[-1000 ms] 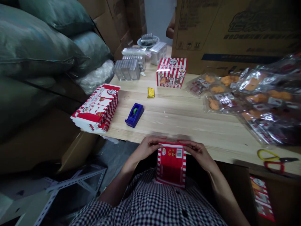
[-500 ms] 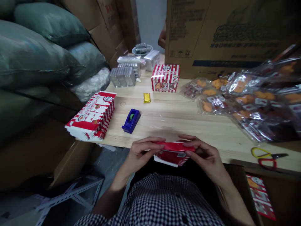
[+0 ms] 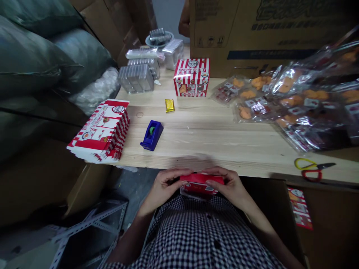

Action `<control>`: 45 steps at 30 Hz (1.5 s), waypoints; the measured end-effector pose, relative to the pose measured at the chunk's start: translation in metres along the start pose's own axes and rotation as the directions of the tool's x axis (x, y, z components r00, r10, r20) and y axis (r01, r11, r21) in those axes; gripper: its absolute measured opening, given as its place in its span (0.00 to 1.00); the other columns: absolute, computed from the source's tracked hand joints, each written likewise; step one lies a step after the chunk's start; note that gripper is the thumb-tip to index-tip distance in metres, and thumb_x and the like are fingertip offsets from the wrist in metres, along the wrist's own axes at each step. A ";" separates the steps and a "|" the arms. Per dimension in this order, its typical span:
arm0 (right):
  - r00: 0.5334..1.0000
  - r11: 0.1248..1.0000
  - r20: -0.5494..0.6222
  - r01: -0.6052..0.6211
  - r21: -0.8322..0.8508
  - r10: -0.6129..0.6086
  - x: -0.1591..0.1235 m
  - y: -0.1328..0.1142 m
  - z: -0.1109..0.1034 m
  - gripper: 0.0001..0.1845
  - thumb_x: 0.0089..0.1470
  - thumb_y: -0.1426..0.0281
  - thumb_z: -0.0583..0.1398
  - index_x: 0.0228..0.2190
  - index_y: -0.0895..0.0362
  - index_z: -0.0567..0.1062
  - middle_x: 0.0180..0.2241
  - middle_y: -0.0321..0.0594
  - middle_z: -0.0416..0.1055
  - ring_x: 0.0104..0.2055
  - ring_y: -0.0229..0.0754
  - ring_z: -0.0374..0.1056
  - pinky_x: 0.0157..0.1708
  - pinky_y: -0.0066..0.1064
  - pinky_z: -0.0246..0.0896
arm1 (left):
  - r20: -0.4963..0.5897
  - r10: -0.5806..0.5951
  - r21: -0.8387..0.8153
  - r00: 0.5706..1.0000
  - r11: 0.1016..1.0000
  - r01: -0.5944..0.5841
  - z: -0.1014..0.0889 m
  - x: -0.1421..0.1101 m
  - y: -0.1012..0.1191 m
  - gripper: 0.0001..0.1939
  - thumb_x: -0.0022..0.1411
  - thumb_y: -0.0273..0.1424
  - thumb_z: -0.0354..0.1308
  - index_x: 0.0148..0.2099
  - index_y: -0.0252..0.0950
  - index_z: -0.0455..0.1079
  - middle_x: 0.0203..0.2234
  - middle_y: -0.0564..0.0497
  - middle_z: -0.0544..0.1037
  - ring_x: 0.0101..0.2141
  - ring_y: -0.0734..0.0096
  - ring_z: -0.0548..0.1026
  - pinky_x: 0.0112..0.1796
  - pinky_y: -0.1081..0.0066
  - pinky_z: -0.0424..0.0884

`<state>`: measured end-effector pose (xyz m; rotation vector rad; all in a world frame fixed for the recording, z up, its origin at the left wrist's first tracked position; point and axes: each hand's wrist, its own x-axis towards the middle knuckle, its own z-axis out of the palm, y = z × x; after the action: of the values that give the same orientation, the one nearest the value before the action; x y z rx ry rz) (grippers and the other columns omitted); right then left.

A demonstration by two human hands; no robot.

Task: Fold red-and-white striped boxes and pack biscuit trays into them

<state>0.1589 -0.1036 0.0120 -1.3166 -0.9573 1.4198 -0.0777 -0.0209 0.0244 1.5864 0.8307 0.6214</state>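
Close to my body, just off the table's front edge, a small red-and-white striped carton (image 3: 200, 188) is held between both hands. My left hand (image 3: 168, 185) grips its left end, thumb on the near side and fingers along the far top edge. My right hand (image 3: 226, 184) pinches the right end the same way. The carton's red upper panel faces up; its underside is hidden. Beyond the hands on the table lie a blue tape dispenser (image 3: 152, 135) and a yellow packet (image 3: 169, 105). Farther back stands a folded-up striped box (image 3: 192, 77).
A stack of flat striped cartons (image 3: 99, 130) lies at the left edge. Clear plastic cases (image 3: 136, 79) stand at the back left. Bagged orange items (image 3: 288, 101) pile up on the right, near scissors (image 3: 312, 168). A large cardboard box (image 3: 213, 41) and a person's arm (image 3: 184, 20) are behind.
The view has tilted and shifted slightly. Both hands have come closer together on the carton, whose red top panel now lies flatter and its body looks more closed.
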 end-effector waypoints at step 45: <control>0.988 0.977 0.019 0.153 -0.147 -0.151 0.015 0.005 -0.016 0.17 0.57 0.63 0.65 0.49 0.47 0.80 0.51 0.41 0.78 0.50 0.46 0.76 0.51 0.41 0.72 | -0.080 -0.173 -0.302 0.982 0.943 0.141 0.005 0.027 -0.024 0.15 0.59 0.32 0.66 0.48 0.36 0.78 0.44 0.44 0.83 0.42 0.64 0.81 0.46 0.68 0.75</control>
<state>0.1740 -0.0913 0.0015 -1.3155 -1.1624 1.2578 -0.0617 -0.0009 -0.0020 1.2118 0.8887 0.6845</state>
